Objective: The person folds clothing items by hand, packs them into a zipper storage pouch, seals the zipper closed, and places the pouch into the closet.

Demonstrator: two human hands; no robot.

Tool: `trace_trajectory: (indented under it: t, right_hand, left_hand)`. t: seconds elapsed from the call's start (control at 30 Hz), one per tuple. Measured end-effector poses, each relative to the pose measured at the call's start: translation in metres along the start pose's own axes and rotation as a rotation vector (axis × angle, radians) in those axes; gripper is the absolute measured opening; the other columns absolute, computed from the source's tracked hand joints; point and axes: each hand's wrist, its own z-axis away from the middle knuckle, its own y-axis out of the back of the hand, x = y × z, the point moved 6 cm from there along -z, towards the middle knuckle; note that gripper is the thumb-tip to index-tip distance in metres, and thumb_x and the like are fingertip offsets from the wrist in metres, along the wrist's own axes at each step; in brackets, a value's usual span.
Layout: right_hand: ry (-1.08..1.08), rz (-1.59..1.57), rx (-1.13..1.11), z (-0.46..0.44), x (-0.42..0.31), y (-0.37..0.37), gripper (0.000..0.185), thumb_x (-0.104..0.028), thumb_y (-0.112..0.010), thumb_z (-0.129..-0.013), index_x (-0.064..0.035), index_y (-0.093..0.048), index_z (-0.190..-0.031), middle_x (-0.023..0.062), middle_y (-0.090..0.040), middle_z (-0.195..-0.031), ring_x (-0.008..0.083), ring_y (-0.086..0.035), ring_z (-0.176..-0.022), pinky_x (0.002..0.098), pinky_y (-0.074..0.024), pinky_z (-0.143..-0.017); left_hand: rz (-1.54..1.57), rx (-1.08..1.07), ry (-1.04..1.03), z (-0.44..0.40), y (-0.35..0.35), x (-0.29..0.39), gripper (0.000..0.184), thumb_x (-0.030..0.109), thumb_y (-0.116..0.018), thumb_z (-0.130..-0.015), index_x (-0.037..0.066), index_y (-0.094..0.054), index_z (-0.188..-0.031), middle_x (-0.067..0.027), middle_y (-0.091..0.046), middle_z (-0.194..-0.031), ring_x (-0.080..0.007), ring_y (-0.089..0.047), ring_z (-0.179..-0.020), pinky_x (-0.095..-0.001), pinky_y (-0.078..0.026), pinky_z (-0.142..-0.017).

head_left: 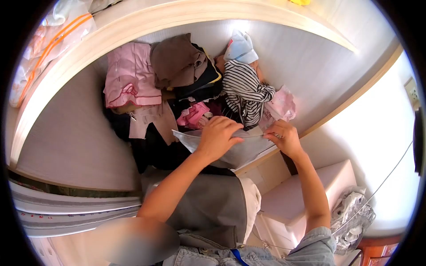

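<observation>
Working the edge of a translucent bag, just nearside of the striped garment. Right hand pinches the edge; left hand lies across it, can't tell if gripping. Step looks like opening or closing it, unclear which. Next move probably calls for steady edge tension.

No lettering can be read. Small red and blue marks line a white-and-grey, curved, layered item, too tiny to decipher; a pale blue, crumpled packet bears an illegible reddish patch.
</observation>
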Motion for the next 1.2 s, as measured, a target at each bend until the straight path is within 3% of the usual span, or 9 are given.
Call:
trace_trajectory:
  t: [0.07,0.27,0.33,0.47,0.7,0.87,0.97,1.03,1.2]
  right_hand:
    - [0.034,-0.007,-0.021,-0.001,-0.006,0.002,0.015,-0.007,-0.076,-0.068,-0.0025,-0.065,-0.077,0.0074,-0.06,-0.074,0.0242,-0.057,-0.07,0.0323,-0.0462,-0.063]
    - [0.018,0.008,-0.025,0.001,-0.007,0.003,0.017,-0.008,-0.077,-0.067,-0.0025,-0.066,-0.08,0.0077,-0.06,-0.074,0.0229,-0.058,-0.069,0.0319,-0.0473,-0.063]
    - [-0.131,-0.099,-0.036,0.004,0.002,0.003,0.019,-0.009,-0.077,-0.068,-0.0022,-0.067,-0.083,0.0076,-0.06,-0.076,0.0196,-0.059,-0.067,0.0304,-0.0479,-0.061]
    - [-0.206,-0.149,-0.13,0.005,0.007,-0.001,0.02,-0.008,-0.077,-0.07,-0.0022,-0.068,-0.087,0.0074,-0.061,-0.078,0.0171,-0.059,-0.066,0.0287,-0.0481,-0.06]
    - [-0.034,-0.118,-0.06,0.001,-0.007,-0.001,0.015,-0.008,-0.075,-0.071,-0.0072,-0.069,-0.084,0.0047,-0.063,-0.083,0.0199,-0.06,-0.064,0.0296,-0.0487,-0.053]
    - [-0.046,-0.105,-0.078,-0.001,-0.017,0.001,0.015,-0.009,-0.075,-0.07,-0.0084,-0.069,-0.084,0.004,-0.063,-0.083,0.0193,-0.061,-0.066,0.0293,-0.0483,-0.051]
    - [-0.106,-0.091,-0.132,-0.002,-0.014,-0.002,0.015,-0.011,-0.076,-0.07,-0.0085,-0.068,-0.083,0.0039,-0.063,-0.082,0.02,-0.062,-0.068,0.0303,-0.0489,-0.054]
    - [0.017,-0.098,-0.087,-0.001,-0.017,-0.002,0.015,-0.013,-0.076,-0.07,-0.0082,-0.068,-0.081,0.0043,-0.063,-0.081,0.0217,-0.062,-0.069,0.0322,-0.0494,-0.058]
    - [0.019,-0.125,-0.015,-0.002,-0.018,0.001,0.014,-0.011,-0.076,-0.069,-0.0067,-0.068,-0.079,0.0052,-0.063,-0.079,0.0227,-0.062,-0.069,0.0326,-0.0491,-0.06]
  left_hand:
    - [-0.037,-0.089,-0.008,-0.001,-0.011,0.005,0.019,0.02,-0.072,-0.07,0.01,-0.069,-0.085,-0.0031,-0.065,-0.082,-0.0224,-0.059,-0.084,-0.0355,-0.047,-0.075]
    - [0.008,-0.072,0.015,-0.002,-0.014,0.01,0.012,0.014,-0.071,-0.07,0.007,-0.063,-0.073,-0.0034,-0.063,-0.075,-0.0222,-0.058,-0.079,-0.033,-0.048,-0.068]
    - [0.015,-0.064,0.021,0.0,-0.014,0.009,0.011,0.014,-0.071,-0.07,0.007,-0.063,-0.073,-0.0034,-0.062,-0.075,-0.0223,-0.058,-0.078,-0.0334,-0.048,-0.067]
    - [0.046,-0.094,0.056,0.0,-0.015,0.005,0.011,0.012,-0.07,-0.071,0.005,-0.063,-0.075,-0.0046,-0.061,-0.077,-0.0235,-0.057,-0.079,-0.0348,-0.047,-0.068]
    - [0.07,-0.181,0.099,-0.001,-0.018,0.0,0.01,0.01,-0.069,-0.073,0.003,-0.065,-0.079,-0.0075,-0.061,-0.082,-0.0264,-0.056,-0.083,-0.0364,-0.046,-0.071]
    - [0.12,-0.264,0.225,-0.003,-0.012,0.004,0.01,0.009,-0.07,-0.071,0.002,-0.064,-0.076,-0.0085,-0.06,-0.078,-0.026,-0.06,-0.074,-0.0359,-0.047,-0.066]
    - [0.146,-0.255,0.248,-0.003,-0.011,0.004,0.012,0.009,-0.071,-0.07,0.002,-0.063,-0.076,-0.0087,-0.06,-0.076,-0.0251,-0.061,-0.07,-0.0358,-0.047,-0.063]
    - [0.147,-0.252,0.274,-0.003,-0.01,0.003,0.012,0.009,-0.071,-0.07,0.003,-0.063,-0.076,-0.0086,-0.06,-0.075,-0.0246,-0.061,-0.07,-0.0355,-0.046,-0.063]
    - [0.161,-0.207,0.275,-0.004,-0.006,0.002,0.013,0.009,-0.072,-0.07,0.003,-0.063,-0.077,-0.008,-0.059,-0.075,-0.0232,-0.061,-0.069,-0.0343,-0.046,-0.063]
